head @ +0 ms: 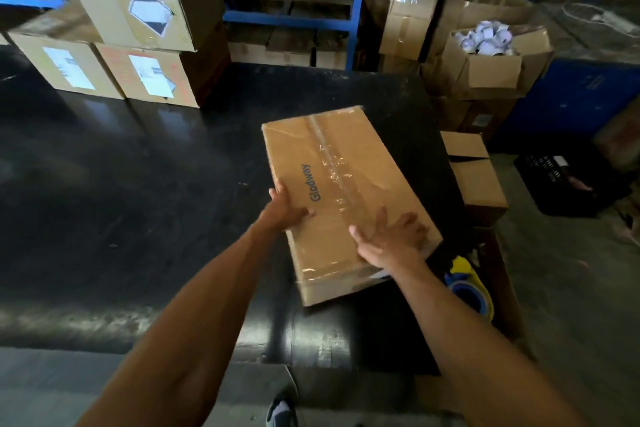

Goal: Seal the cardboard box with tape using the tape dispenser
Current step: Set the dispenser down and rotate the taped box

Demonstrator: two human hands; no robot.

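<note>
A long brown cardboard box (346, 163) printed "Glodway" lies on the black table (138, 166), with clear tape running along its top seam and over its near end. My left hand (285, 208) grips the box's left edge, thumb on top. My right hand (394, 236) lies flat on the box's near right corner, fingers spread over the tape. The yellow and blue tape dispenser (467, 284) with a roll of tape sits at the table's right edge, just right of my right forearm, in neither hand.
Stacked cardboard boxes (138, 31) stand at the table's back left. Blue shelving (291, 0) holds more boxes behind. An open box of white items (491, 55) and a smaller box (474, 173) sit at the right, near a black crate (568, 180) on the floor.
</note>
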